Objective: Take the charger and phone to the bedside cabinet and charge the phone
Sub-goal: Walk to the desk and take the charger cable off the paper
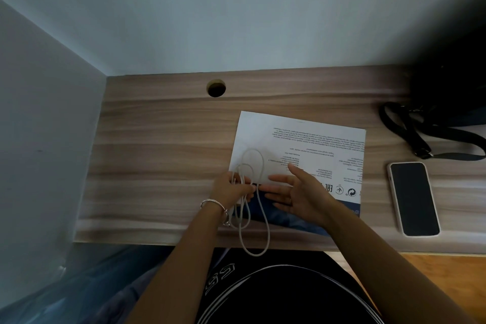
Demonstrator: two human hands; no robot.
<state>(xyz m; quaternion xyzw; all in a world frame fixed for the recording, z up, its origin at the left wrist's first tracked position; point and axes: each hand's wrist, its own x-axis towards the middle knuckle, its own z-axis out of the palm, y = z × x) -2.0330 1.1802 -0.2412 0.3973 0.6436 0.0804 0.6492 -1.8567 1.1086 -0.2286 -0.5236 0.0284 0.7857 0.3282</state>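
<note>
A white charger cable [259, 166] hangs in loops over the desk's front edge. My left hand [231, 188] pinches the gathered loops at their middle, a bracelet on its wrist. My right hand [294, 192] hovers just right of the cable with fingers spread and relaxed, holding nothing. A phone [414, 197] with a dark screen and pale case lies face up on the desk at the right, well apart from both hands. Whether a plug block is attached to the cable is hidden.
A printed white and blue flat package [315, 144] lies on the wooden desk [157, 155] under my hands. A black bag with a strap [431, 129] sits at the back right. A round cable hole [216, 87] is near the wall. A white panel stands at left.
</note>
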